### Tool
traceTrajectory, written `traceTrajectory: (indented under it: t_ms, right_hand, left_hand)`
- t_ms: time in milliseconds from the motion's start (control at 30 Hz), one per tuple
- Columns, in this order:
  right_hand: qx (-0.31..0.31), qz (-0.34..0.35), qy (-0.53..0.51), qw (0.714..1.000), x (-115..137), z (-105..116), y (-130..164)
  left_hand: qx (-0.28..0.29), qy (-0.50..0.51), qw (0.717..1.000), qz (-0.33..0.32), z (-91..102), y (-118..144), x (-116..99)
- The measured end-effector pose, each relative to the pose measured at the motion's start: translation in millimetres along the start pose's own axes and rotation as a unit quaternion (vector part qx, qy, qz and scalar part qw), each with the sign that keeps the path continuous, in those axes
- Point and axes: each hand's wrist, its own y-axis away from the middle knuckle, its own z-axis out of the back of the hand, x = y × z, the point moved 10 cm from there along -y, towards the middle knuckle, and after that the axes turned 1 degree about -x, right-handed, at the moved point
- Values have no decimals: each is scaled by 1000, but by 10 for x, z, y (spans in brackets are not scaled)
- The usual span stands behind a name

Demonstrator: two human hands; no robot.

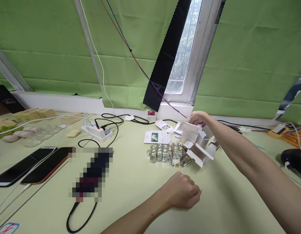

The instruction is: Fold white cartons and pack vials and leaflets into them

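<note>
We see a pale yellow-green table [130,182] running to the far wall. At the near left lie two dark phones [30,165] side by side, with white cables across them. Farther back on the left sit tan boxes [34,113] and a white power strip [96,131] with black cords plugged in. Right of centre stands a row of small glass bottles [165,152], with open white cartons [196,143] just beside them and printed leaflets [156,136] behind. A black device [295,159] rests at the far right edge.
</note>
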Motion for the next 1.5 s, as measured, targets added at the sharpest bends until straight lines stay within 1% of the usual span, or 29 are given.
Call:
traceTrajectory:
  t_ms: [67,167,267,333,467,567,700,800,900,933,1000,1133,1200,1267,1367,1433,1500]
  right_hand:
    - [26,-2,-29,999,35,-65,22]
    - [43,4,-75,996,99,-104,70]
    - [47,8,-105,993,137,-103,133]
    - [38,12,-121,992,150,-64,174]
    - [-16,27,-147,989,183,118,261]
    - [-68,63,-177,980,285,292,360]
    - [-129,146,-230,954,554,465,611]
    - [-155,205,-256,932,786,482,889]
    - [-164,260,-275,911,1009,386,1201]
    - [-167,297,-293,893,1100,354,1329]
    - [-171,344,-333,861,1218,264,1551]
    - [-157,385,-419,807,1312,25,1876]
    - [-169,385,-467,778,1271,-66,1991]
    - [-185,369,-496,764,1202,-167,2062]
    - [-217,340,-536,742,1051,-290,2116]
    - [-236,328,-540,738,965,-349,2135]
    - [-251,329,-525,744,913,-382,2155]
  left_hand:
    - [-1,0,1000,0,9,1,-3]
    - [1,-1,1000,1,10,0,-2]
    - [3,-2,1000,2,8,-2,3]
    - [2,-1,1000,4,8,-4,6]
    - [-1,1,1000,4,2,-6,6]
    - [-9,3,1000,0,7,-8,7]
    - [-15,10,1000,-1,42,-15,42]
    - [-19,16,1000,8,93,-22,98]
    - [-29,25,999,17,150,-27,152]
    - [-30,28,999,19,159,-28,164]
    - [-35,32,999,24,175,-27,184]
    - [-53,33,998,27,211,-26,197]
    - [-63,23,997,29,232,-26,211]
    - [-84,6,996,34,279,-24,241]
    - [-143,-7,989,44,412,-4,299]
    - [-188,-3,981,51,513,21,336]
    - [-226,3,972,60,603,48,365]
